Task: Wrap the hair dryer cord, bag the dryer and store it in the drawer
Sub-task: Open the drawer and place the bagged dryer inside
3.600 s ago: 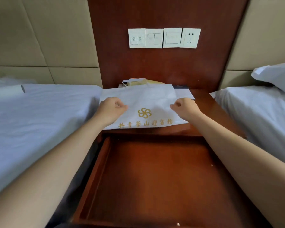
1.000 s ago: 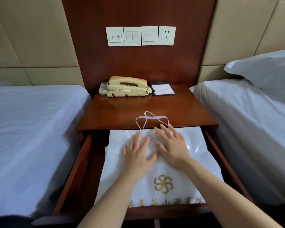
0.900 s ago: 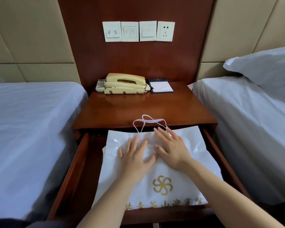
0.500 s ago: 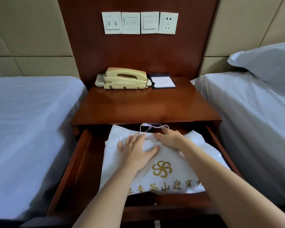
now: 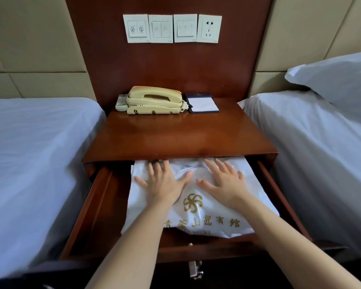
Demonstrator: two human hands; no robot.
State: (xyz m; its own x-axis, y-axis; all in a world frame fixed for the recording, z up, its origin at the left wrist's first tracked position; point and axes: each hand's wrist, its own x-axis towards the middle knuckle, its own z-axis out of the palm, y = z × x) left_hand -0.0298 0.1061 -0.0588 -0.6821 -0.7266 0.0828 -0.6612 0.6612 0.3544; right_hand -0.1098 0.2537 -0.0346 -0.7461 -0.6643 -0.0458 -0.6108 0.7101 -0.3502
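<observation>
A white bag (image 5: 208, 215) with a gold emblem and gold lettering lies inside the pulled-out wooden drawer (image 5: 88, 209) of the nightstand. Its far end reaches under the nightstand top. My left hand (image 5: 163, 184) presses flat on the bag's left half, fingers spread. On the right half, my right hand (image 5: 223, 182) lies flat with straight fingers. The hair dryer and its cord are hidden; the bag bulges between my hands.
On the nightstand top (image 5: 175, 138) stand a beige telephone (image 5: 154, 101) and a notepad (image 5: 202, 103) at the back. White beds flank it, left (image 5: 35, 153) and right (image 5: 321, 142). A metal drawer handle (image 5: 194, 268) sticks out at the front.
The bag went from the nightstand top into the drawer. In the last second both hands slid apart and pushed its top end and handles under the nightstand top.
</observation>
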